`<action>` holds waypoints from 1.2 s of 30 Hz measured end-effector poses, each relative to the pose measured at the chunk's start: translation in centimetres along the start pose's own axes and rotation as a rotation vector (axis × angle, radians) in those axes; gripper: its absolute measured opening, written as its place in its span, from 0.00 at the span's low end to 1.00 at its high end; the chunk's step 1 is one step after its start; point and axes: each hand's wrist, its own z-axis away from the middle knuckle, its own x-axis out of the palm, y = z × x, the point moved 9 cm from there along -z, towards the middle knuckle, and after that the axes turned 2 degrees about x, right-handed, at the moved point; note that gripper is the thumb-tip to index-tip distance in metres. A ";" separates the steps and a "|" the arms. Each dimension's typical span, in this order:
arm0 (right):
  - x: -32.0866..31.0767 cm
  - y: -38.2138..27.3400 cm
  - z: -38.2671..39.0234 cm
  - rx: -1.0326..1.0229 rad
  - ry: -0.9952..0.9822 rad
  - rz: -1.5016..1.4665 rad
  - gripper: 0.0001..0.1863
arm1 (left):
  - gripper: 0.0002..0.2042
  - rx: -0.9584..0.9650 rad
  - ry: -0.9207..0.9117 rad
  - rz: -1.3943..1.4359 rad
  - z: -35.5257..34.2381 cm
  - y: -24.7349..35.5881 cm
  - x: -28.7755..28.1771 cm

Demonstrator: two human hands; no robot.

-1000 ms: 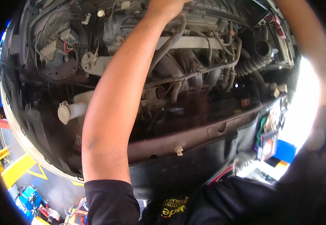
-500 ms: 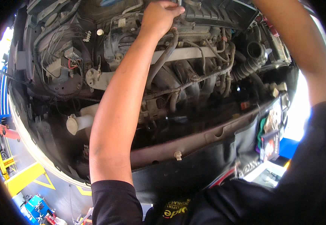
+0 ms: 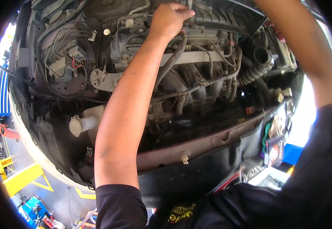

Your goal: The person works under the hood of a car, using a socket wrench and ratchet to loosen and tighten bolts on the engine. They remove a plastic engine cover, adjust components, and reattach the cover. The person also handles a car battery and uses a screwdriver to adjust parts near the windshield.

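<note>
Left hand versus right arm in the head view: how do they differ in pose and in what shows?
The left hand is in view, closed in a grip on a thin metal tool above the engine. The right hand is out of frame. The left forearm runs up the middle. The right arm runs along the right rim. Both have bare forearms and black sleeves.

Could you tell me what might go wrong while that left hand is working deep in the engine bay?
The left hand grips a thin metal part among crowded hoses; a slip could knock knuckles or snag the loose wiring. The forearm stretches across the bay, so anything dropped could vanish among the pipes below. The right hand is out of view.
</note>
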 end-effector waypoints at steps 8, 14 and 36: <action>-1.4 -1.0 2.5 0.158 0.043 -0.158 0.07 | 0.20 -0.009 -0.009 -0.043 0.0 -0.9 0.1; -3.4 -3.9 3.2 0.089 0.044 -0.138 0.07 | 0.20 0.143 0.076 -0.073 0.2 -1.1 -2.0; -2.1 -2.6 3.9 0.205 0.041 -0.129 0.09 | 0.24 -0.005 -0.002 -0.047 0.5 -0.8 -0.9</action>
